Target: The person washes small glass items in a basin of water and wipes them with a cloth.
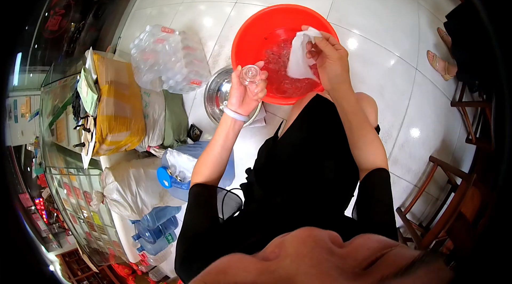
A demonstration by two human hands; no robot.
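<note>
My left hand (246, 94) is closed around a small clear glass cup (249, 75), held above the gap between the steel basin and the red tub. A white cloth or tissue (302, 58) hangs from the pinched fingers of my right hand (329, 58), over the tub's right side. Below both hands, the large red plastic tub (256, 20) rests on the floor and contains a jumble of clear, shiny pieces, too small to make out singly. Partly hidden under my left hand and forearm stands the steel basin (215, 92).
Left of the basin lies a shrink-wrapped pack of clear bottles (169, 60). Further left are a yellow-taped carton (118, 105), sacks (133, 185) and blue water jugs (154, 230). Wooden chairs (434, 204) stand at right, near another person's sandalled feet (441, 62).
</note>
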